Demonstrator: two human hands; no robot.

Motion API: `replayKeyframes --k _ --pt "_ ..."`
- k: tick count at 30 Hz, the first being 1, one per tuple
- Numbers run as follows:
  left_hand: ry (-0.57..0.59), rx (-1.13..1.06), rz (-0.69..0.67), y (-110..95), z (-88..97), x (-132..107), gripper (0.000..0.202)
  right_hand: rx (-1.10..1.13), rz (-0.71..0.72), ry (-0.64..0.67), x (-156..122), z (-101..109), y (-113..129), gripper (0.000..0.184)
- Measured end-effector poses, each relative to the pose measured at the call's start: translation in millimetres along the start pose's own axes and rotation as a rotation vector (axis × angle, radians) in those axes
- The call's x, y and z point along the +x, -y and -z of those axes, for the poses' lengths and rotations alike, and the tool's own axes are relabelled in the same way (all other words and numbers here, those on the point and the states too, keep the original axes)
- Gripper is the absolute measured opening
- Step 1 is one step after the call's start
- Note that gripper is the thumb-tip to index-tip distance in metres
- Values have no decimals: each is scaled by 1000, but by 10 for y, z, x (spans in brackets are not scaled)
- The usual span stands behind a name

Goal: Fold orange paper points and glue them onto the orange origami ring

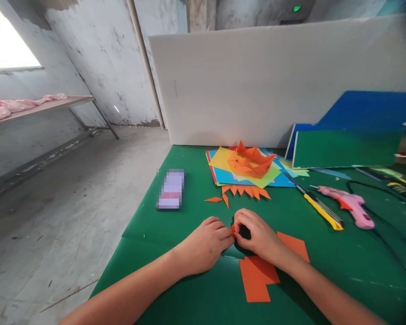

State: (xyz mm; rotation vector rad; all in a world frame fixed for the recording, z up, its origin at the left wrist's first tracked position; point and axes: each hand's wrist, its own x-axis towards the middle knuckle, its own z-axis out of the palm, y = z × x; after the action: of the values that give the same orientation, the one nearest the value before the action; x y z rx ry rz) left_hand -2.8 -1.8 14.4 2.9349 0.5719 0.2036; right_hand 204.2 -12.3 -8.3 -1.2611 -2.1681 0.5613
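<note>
My left hand (205,246) and my right hand (257,234) meet over the green table cover (189,189), fingers curled and pinched together on a small orange paper piece (232,229) between them. Under my right wrist lies a cut orange paper sheet (257,277). Beyond the hands is a row of small orange paper triangles (245,191), with one loose triangle (214,199) to their left. Farther back, a folded orange paper shape (252,161) rests on a stack of coloured paper sheets (223,167).
A yellow utility knife (323,210) and a pink glue gun (350,205) with a black cord lie at the right. A blurred-out rectangular object (171,189) sits at the left. Green and blue boards (345,144) lean against a white panel (274,81) at the back.
</note>
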Motion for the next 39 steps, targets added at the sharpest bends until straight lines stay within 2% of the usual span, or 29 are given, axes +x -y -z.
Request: replayKeyframes --k 7,14,21,30,39 --pt "5 -21 35 -30 26 -39 29 175 -56 77 25 67 -85 13" --pt "-35 -62 43 -5 22 -43 28 144 -106 51 24 31 -99 15" --pt "-6 -51 35 -12 16 -35 29 136 -123 36 39 29 -64 14" --pt "21 -34 28 -17 36 -24 30 81 10 132 28 107 -133 18" --pt "22 -14 29 -16 43 -22 27 82 -47 103 37 91 -99 16"
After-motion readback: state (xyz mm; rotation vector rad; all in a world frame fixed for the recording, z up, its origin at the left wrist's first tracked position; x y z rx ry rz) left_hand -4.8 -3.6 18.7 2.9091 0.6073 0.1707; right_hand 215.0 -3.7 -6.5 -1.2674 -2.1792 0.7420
